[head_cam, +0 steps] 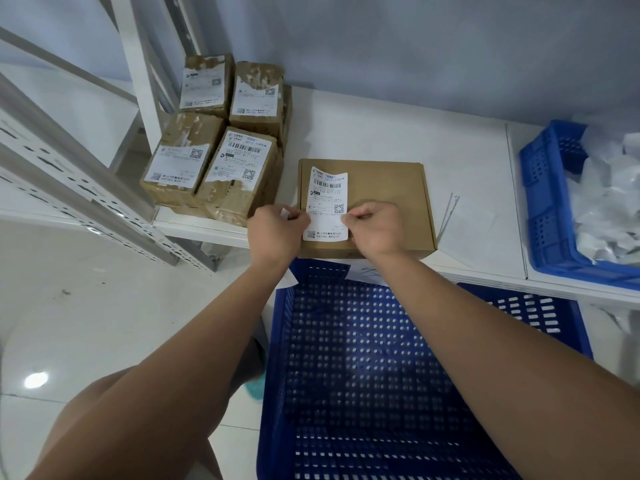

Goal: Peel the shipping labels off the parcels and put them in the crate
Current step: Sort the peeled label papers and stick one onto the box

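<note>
The box (388, 188) lies on the desk (346, 116) behind the crate (346, 358), its label (327, 199) mostly stuck down. The left hand (277, 232) pinches the label's left edge, the right hand (375, 225) its right edge. Peeling looks barely begun, and the next move needs a slow, even pull.

One wide-angle view, worn on the head, looks forward and down along both forearms. Close by at mid-frame, the left hand (277, 232) and right hand (375, 223) pinch a label (327, 202). The counter (381, 133) lies above, a blue crate (346, 393) below, the floor (104, 323) lower left.
</note>
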